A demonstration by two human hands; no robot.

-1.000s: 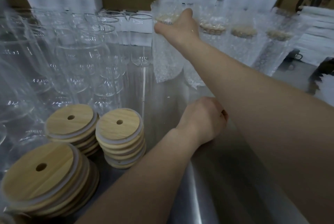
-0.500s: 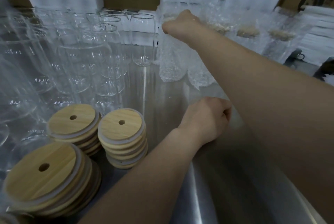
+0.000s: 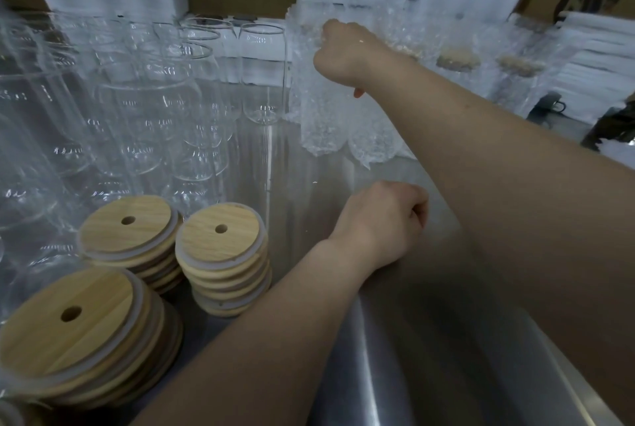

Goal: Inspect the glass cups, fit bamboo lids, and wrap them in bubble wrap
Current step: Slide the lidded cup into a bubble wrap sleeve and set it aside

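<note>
Right hand (image 3: pixel 347 54): fingers clamped atop clear bubble-wrapped glass cup (image 3: pixel 319 119)
Left hand (image 3: pixel 381 223): fingers curled together — fist on steel bench (image 3: pixel 295 192)

A bare lane of steel tabletop (image 3: pixel 302 185) runs between the glass cups (image 3: pixel 144 116) and the bubble-wrapped cups (image 3: pixel 457 82). Three bamboo lid stacks (image 3: pixel 221 253) block its near left side.

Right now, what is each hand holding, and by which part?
The right hand grips the bubble-wrapped cup by its top end. The left hand rests curled on the metal table, holding nothing visible.
</note>
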